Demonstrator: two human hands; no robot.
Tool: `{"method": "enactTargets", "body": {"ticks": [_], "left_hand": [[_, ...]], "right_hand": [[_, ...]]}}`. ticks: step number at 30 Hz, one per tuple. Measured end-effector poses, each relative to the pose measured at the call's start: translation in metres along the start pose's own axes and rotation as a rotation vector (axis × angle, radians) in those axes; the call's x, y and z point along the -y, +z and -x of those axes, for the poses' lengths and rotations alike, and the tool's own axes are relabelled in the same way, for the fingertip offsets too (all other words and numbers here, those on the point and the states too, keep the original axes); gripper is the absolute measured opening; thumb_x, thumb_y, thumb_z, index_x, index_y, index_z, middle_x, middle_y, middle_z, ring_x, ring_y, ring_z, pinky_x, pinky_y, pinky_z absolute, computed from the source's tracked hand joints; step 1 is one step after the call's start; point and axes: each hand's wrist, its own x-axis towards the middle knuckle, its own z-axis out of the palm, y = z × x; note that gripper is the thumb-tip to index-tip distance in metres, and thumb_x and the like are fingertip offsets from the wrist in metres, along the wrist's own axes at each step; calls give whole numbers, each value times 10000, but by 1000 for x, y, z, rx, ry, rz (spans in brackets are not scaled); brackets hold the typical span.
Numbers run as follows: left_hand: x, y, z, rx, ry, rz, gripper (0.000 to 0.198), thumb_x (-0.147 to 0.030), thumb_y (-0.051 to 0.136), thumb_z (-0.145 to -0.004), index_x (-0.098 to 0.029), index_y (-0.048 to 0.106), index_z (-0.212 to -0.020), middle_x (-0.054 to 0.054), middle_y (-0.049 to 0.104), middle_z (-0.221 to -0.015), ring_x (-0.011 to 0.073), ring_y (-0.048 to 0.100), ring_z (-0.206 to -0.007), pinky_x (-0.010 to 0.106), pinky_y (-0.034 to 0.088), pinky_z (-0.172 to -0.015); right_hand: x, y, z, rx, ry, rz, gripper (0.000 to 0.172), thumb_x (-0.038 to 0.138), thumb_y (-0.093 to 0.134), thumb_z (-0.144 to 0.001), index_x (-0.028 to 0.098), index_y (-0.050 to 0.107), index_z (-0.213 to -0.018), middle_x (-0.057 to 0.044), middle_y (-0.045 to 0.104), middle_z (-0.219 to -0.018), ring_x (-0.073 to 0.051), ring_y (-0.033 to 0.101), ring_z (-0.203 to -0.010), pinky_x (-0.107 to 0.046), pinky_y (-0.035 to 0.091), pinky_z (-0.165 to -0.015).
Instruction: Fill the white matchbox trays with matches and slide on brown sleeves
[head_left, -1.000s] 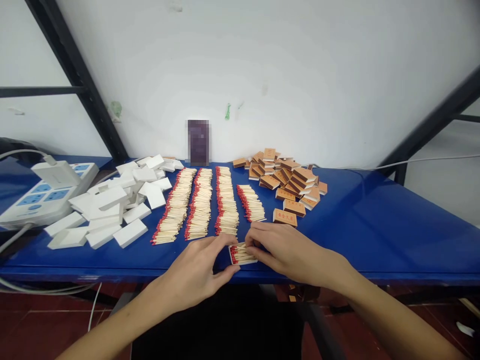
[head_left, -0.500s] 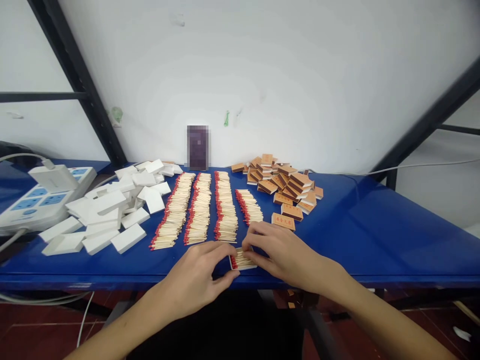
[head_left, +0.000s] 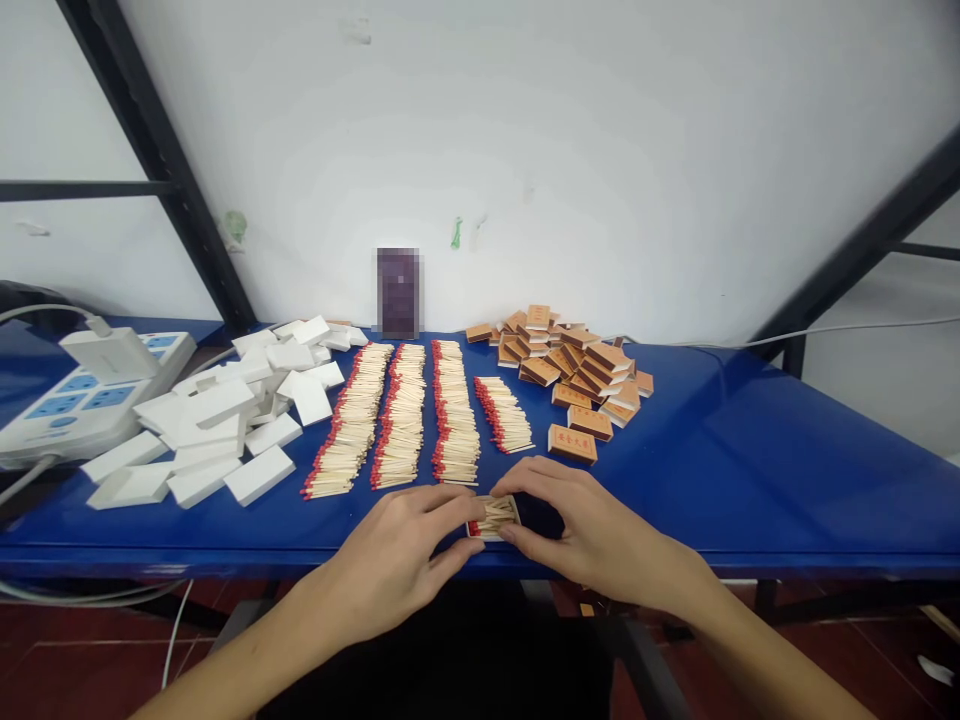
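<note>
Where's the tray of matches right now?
In the head view, the tray is low, just right of centre, by the near edge of the table, between the left hand and right hand.

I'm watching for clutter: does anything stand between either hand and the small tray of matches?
Nothing visible does: the left hand and right hand grip opposite ends of the tray. The match rows lie beyond it.
</note>
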Motion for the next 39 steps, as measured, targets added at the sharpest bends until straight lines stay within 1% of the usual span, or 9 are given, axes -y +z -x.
{"method": "enactTargets", "body": {"ticks": [6,14,18,21,25,27,32,35,39], "left_hand": [[2,2,0,4,-2,-17,102,-268,532,-984,-232,619,-1025,17,683,-1087,183,662,-976,297,516,-853],[-3,2,-1,-9,-41,-56,85,-238,581,-952,-235,553,-1032,-31,668,-952,146,628,-790,251,465,-660],[0,2,0,19,-22,-68,54,-269,534,-984,-221,558,-982,-4,665,-996,168,648,-878,282,500,-765],[3,3,0,32,20,-87,127,-270,470,-1014,-231,585,-1051,24,661,-1123,192,655,-1007,314,510,-873],[4,4,0,20,28,-116,173,-277,456,-1020,-244,594,-1118,38,654,-1198,204,665,-1037,329,530,-887],[3,4,0,13,28,-118,173,-284,473,-1013,-244,591,-1133,39,658,-1202,205,672,-1026,338,539,-889],[1,5,2,-22,-42,-104,316,-306,539,-981,-245,499,-1288,48,668,-1221,225,675,-1032,374,559,-879],[-1,4,2,-12,-37,-118,341,-294,528,-980,-263,503,-1319,50,652,-1236,227,661,-1068,384,555,-901],[-2,4,1,35,15,-213,291,-254,465,-984,-293,595,-1242,69,606,-1230,236,654,-1034,396,571,-837]], "right_hand": [[1,4,5,-17,14,16,152,332,635,-916,214,636,-1012,-35,635,-1047,-176,588,-984,-320,474,-876],[4,6,6,-44,-2,18,68,275,602,-939,225,625,-980,-14,636,-1006,-165,582,-955,-313,463,-867],[2,7,0,-36,-19,45,107,233,546,-965,222,653,-963,-28,644,-989,-172,588,-924,-319,473,-827],[2,6,-4,-36,-8,62,111,213,554,-956,220,661,-928,-27,654,-947,-176,597,-897,-316,483,-802],[1,-1,-4,-31,-21,49,82,251,585,-947,241,661,-973,-14,673,-977,-169,618,-930,-304,498,-828],[-5,-5,0,-78,-27,89,113,271,557,-962,248,649,-1024,-21,674,-1031,-174,622,-971,-313,504,-856],[-39,-4,17,-462,55,453,161,228,496,-946,209,620,-1048,-104,631,-1191,-283,567,-1155,-452,478,-959],[-51,3,27,-473,121,489,191,207,487,-936,206,592,-1096,-115,625,-1203,-292,580,-1133,-475,490,-939],[-42,8,39,-436,107,360,81,203,526,-923,235,573,-980,-74,637,-1089,-260,601,-1069,-430,505,-897]]}}
